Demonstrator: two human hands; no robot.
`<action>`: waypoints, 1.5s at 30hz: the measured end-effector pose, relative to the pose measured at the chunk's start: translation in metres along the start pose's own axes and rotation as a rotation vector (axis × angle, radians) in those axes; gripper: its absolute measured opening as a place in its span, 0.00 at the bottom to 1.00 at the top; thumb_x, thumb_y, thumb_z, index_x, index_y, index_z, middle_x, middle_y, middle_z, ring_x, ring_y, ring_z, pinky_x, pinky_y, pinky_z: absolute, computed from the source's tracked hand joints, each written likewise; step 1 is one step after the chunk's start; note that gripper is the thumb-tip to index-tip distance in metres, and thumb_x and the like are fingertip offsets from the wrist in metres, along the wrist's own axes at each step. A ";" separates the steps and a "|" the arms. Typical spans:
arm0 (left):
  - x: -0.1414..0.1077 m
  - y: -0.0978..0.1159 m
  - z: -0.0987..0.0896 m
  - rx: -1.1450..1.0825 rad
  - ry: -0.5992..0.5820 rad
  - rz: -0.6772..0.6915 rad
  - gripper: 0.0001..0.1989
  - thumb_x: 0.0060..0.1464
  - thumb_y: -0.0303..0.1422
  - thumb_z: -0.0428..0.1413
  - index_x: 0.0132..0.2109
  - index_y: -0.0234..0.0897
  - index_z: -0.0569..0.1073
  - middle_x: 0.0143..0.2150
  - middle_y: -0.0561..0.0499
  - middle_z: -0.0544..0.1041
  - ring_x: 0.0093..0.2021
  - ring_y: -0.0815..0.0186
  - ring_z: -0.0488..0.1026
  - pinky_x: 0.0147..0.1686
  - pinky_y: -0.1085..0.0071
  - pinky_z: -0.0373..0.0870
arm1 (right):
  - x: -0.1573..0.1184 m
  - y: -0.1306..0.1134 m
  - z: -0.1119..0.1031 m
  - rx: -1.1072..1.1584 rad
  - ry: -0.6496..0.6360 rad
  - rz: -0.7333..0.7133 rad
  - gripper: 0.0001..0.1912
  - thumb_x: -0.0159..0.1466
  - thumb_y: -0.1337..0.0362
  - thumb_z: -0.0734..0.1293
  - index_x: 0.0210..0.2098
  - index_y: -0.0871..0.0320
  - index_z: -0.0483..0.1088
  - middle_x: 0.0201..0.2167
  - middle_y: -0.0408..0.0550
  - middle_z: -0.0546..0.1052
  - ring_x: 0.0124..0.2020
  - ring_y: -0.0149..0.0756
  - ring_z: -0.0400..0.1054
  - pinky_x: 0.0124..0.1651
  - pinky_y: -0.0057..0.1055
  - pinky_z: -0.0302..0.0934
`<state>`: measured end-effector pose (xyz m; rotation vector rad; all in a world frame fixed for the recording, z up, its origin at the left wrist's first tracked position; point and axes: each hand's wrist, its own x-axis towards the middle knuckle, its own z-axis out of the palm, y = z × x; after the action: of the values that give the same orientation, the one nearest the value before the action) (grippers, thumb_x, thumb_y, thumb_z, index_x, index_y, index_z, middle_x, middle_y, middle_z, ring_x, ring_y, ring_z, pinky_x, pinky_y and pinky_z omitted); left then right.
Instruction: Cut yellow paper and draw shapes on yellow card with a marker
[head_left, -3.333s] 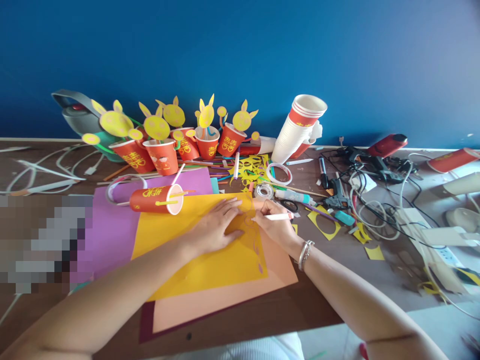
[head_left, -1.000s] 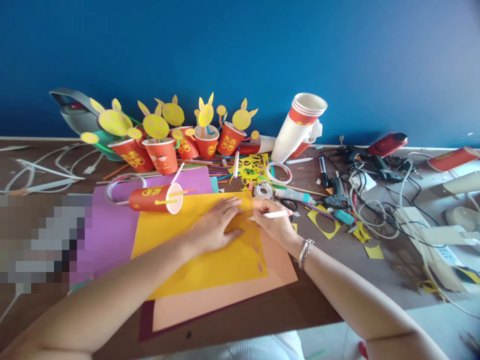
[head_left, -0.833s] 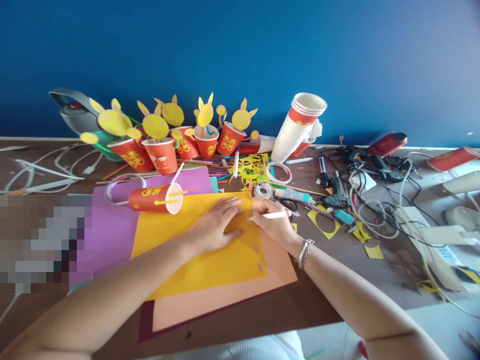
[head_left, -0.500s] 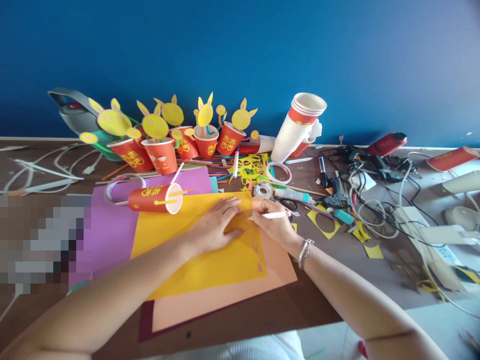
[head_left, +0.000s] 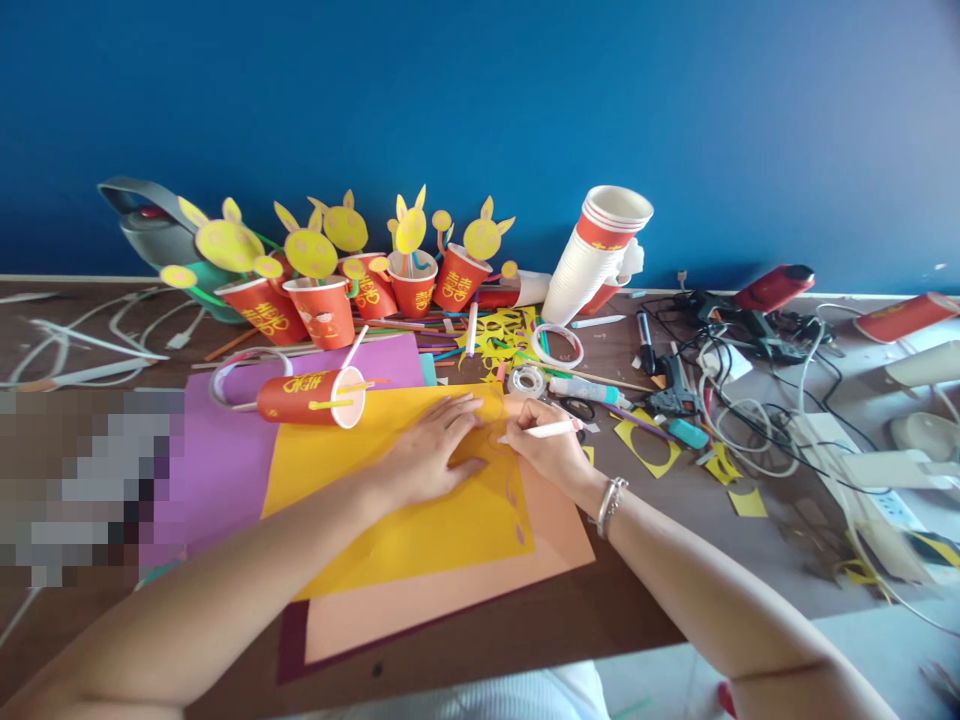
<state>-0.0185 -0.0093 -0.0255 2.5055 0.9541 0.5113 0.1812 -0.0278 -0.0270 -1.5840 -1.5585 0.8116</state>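
Note:
My left hand lies flat with fingers stretched on a yellow sheet of paper. In my right hand is a white marker with a pinkish end, its tip at the sheet near the right edge. Pinkish outlines and small filled marks run down that edge. Under the yellow sheet lie a peach sheet and a purple sheet. A red paper cup with yellow strips rests on its side at the sheets' upper left.
Behind stand several red cups with yellow rabbit-like heads, and a tall stack of paper cups. To the right are a tape roll, yellow scraps, a glue gun, tangled cables and a power strip.
Almost nothing differs. My right hand and the marker have shifted very slightly at the same spot on the yellow sheet; my left hand stays in place.

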 end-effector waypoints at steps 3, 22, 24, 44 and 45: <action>0.000 0.000 0.000 0.001 0.000 -0.002 0.18 0.55 0.39 0.55 0.50 0.39 0.65 0.61 0.43 0.64 0.64 0.56 0.57 0.63 0.52 0.55 | 0.000 -0.001 0.000 0.016 -0.010 -0.037 0.13 0.54 0.60 0.63 0.18 0.58 0.57 0.17 0.39 0.62 0.19 0.26 0.53 0.21 0.23 0.47; 0.000 0.000 0.000 -0.001 0.005 0.003 0.18 0.54 0.39 0.55 0.50 0.39 0.65 0.61 0.42 0.64 0.64 0.56 0.57 0.64 0.53 0.55 | 0.000 -0.005 -0.002 -0.006 0.021 -0.034 0.12 0.53 0.62 0.62 0.18 0.57 0.55 0.16 0.39 0.62 0.19 0.26 0.53 0.21 0.23 0.48; 0.000 0.000 0.000 0.001 0.003 0.002 0.18 0.55 0.39 0.55 0.51 0.39 0.65 0.61 0.42 0.64 0.64 0.57 0.57 0.64 0.53 0.54 | -0.001 -0.006 -0.002 -0.001 0.006 -0.055 0.12 0.54 0.62 0.62 0.18 0.57 0.56 0.17 0.39 0.63 0.20 0.26 0.54 0.22 0.23 0.49; -0.002 -0.009 -0.004 0.114 0.006 -0.158 0.32 0.50 0.50 0.57 0.56 0.37 0.61 0.64 0.40 0.59 0.66 0.51 0.49 0.63 0.48 0.50 | -0.012 -0.007 -0.010 0.416 0.017 0.131 0.16 0.56 0.56 0.67 0.22 0.56 0.57 0.13 0.37 0.62 0.15 0.25 0.53 0.19 0.23 0.46; -0.002 -0.010 -0.004 0.136 0.011 -0.166 0.34 0.48 0.52 0.58 0.56 0.37 0.61 0.64 0.40 0.59 0.67 0.49 0.48 0.63 0.46 0.48 | -0.013 -0.007 -0.009 0.334 0.021 0.102 0.15 0.55 0.57 0.67 0.22 0.57 0.58 0.14 0.37 0.62 0.16 0.25 0.53 0.19 0.23 0.46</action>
<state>-0.0274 -0.0026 -0.0274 2.5138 1.2267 0.4205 0.1846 -0.0413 -0.0171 -1.4285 -1.2580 1.0475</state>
